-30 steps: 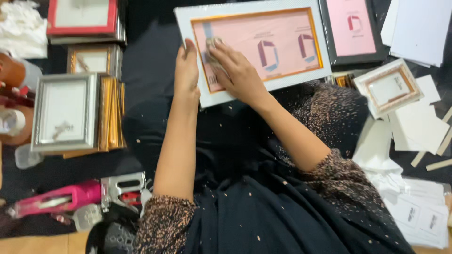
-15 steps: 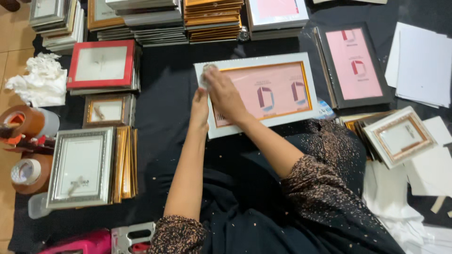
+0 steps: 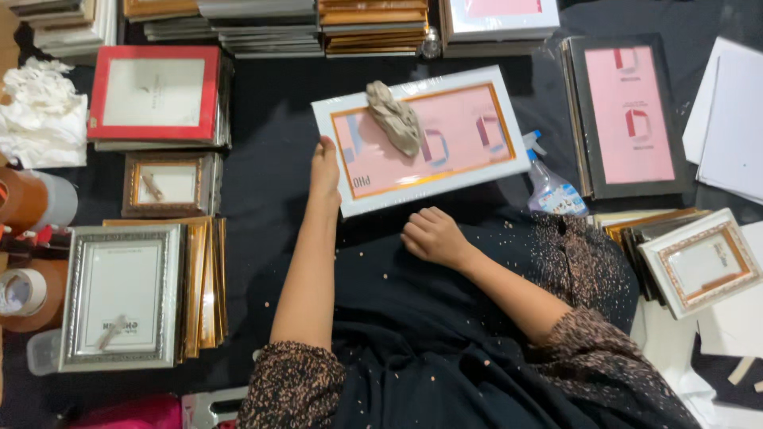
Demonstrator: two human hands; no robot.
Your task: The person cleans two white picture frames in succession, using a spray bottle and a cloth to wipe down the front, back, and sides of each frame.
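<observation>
A white picture frame (image 3: 421,139) with a gold inner edge and a pink insert lies in front of me on the dark cloth. My left hand (image 3: 324,171) grips its left edge. A crumpled grey cloth (image 3: 394,117) rests on the frame's glass, with no hand on it. My right hand (image 3: 431,235) lies loosely curled on my dark lap just below the frame, holding nothing.
A spray bottle (image 3: 550,189) lies right of the frame. A dark frame with pink insert (image 3: 628,115) sits far right. A red frame (image 3: 155,94), a small gold frame (image 3: 168,184) and a silver frame (image 3: 121,295) stand left. Frame stacks (image 3: 373,24) line the back.
My right hand has left the cloth on the glass and drawn back to my lap. The left hand stays on the frame's left edge.
</observation>
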